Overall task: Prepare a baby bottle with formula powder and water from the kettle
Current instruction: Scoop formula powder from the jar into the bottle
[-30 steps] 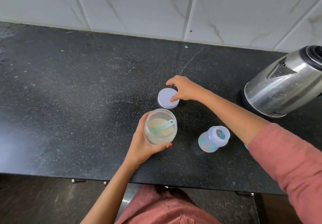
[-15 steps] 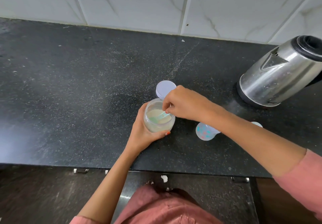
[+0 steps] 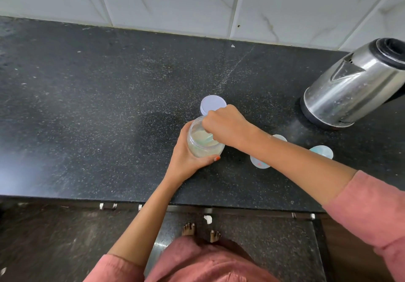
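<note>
**Both hands at the powder jar**

On my head view the left hand (image 3: 186, 156) is wrapped round the clear jar (image 3: 205, 150). The thumb lies across the near side and the other fingers curl behind the far side, a full grip on the jar's wall. The jar stands open on the black counter (image 3: 87, 106) with pale powder (image 3: 197, 134) in its lower part.

The right hand (image 3: 228, 126) sits over the jar's mouth. Its fingers are bunched tight and point down into the opening, where they pinch the handle of a pale green scoop (image 3: 209, 138). The scoop's bowl is down among the powder, and I cannot make out whether it is loaded.

Just beyond the right knuckles, touching nothing I can see, the jar's white lid (image 3: 213, 104) lies flat on the counter.

On the wrist side of the right hand, the baby bottle (image 3: 259, 163) is near the jar, and the forearm crosses over it and hides its middle. Only a pale rim shows on either side of the arm. Farther out along the forearm lies a light blue cap (image 3: 322, 151), apart from the bottle.

The steel kettle (image 3: 350, 88) stands well away from both hands at the counter's far right, close to the tiled wall (image 3: 285, 7).
</note>
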Motion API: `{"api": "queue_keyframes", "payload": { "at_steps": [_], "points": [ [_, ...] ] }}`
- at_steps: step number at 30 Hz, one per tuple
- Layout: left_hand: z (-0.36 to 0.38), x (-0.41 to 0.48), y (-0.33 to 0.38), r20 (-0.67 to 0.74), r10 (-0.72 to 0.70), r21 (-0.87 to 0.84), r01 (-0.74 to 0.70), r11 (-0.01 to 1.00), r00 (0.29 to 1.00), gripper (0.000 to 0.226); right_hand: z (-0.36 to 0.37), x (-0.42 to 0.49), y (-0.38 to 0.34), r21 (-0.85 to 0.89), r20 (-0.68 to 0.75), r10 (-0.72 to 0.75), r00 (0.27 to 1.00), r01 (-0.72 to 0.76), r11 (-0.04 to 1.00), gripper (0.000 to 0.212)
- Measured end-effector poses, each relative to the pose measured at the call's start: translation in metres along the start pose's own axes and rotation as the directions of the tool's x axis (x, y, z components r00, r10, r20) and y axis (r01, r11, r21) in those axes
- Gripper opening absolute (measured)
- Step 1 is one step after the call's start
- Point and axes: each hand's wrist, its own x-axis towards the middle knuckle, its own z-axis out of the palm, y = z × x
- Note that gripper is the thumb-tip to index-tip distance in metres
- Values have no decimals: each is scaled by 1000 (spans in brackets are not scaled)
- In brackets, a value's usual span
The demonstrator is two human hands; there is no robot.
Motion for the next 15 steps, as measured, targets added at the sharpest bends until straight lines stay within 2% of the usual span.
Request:
{"api": "queue_keyframes", "payload": {
  "at_steps": [6, 10, 12, 15],
  "points": [
    [0, 0, -2, -7, -7, 8, 7, 1000, 1000, 85, -1, -6, 8, 144, -111, 78, 991, -62, 988, 21],
    [0, 1, -3, -5, -9, 10, 9, 1000, 1000, 84, 0, -7, 6, 92, -95, 66, 993, -58, 994, 16],
    [1, 1, -2, -1, -9, -2, 9, 1000, 1000, 83, -2, -6, 3, 53, -68, 21, 997, -17, 998, 33],
    [1, 0, -2, 0, -15, -14, 15, 1000, 1000, 83, -5, -5, -1, 40, -45, -37, 998, 39, 998, 40]
  ]
}}
